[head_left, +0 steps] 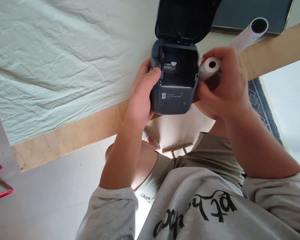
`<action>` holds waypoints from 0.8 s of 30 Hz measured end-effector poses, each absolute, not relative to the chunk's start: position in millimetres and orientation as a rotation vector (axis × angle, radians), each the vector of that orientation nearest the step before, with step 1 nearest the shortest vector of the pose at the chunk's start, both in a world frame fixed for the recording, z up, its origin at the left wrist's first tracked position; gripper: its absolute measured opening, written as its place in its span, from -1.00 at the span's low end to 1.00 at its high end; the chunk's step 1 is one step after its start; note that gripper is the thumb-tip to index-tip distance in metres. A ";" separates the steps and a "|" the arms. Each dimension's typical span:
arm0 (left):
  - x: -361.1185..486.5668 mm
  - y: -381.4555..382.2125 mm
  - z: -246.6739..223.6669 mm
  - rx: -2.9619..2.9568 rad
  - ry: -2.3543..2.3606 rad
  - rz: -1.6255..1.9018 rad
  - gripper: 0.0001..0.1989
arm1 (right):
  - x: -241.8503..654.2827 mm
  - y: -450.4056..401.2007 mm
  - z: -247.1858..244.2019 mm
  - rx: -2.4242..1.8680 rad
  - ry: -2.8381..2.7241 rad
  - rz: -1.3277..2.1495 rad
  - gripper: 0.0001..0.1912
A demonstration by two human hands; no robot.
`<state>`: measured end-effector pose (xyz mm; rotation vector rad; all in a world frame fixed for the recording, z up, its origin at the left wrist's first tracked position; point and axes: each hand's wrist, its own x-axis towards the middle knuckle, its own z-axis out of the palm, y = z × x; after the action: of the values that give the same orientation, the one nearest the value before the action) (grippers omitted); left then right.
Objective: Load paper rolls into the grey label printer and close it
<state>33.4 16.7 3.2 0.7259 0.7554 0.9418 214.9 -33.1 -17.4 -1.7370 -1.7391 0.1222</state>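
Holding the boxy blue-grey plastic printer (pixel 173 100) steady is the big thing here imo. It's around 1 o'clock in view, glossy black lid (pixel 185 21) flipped up at its 12. Left hand (pixel 141 95) has its fingers closed on the 9 o'clock side, thumb at the bay's rim, so I'd keep that thumb out of the opening. Over at 3 o'clock, the right hand (pixel 232 78) has fingers partly curled round a white paper roll (pixel 206 69); can't tell if roll touches printer. Grip lightly, don't crush it.
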 end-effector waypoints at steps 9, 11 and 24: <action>36.7 16.5 6.2 0.714 0.764 0.958 -0.87 | 213.9 -37.0 -16.4 -1.720 -1.718 0.118 -0.42; 37.5 16.0 6.5 0.701 0.780 0.974 -0.90 | 213.3 -37.2 -15.8 -1.733 -1.729 0.060 -0.55; 36.0 16.1 6.1 0.718 0.793 0.934 -0.86 | 210.9 -34.7 -26.0 -1.710 -1.677 0.004 -0.53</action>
<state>36.0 16.1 6.1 0.7181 0.7930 0.9338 210.9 -34.7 -26.0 -1.7096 -1.6768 0.0044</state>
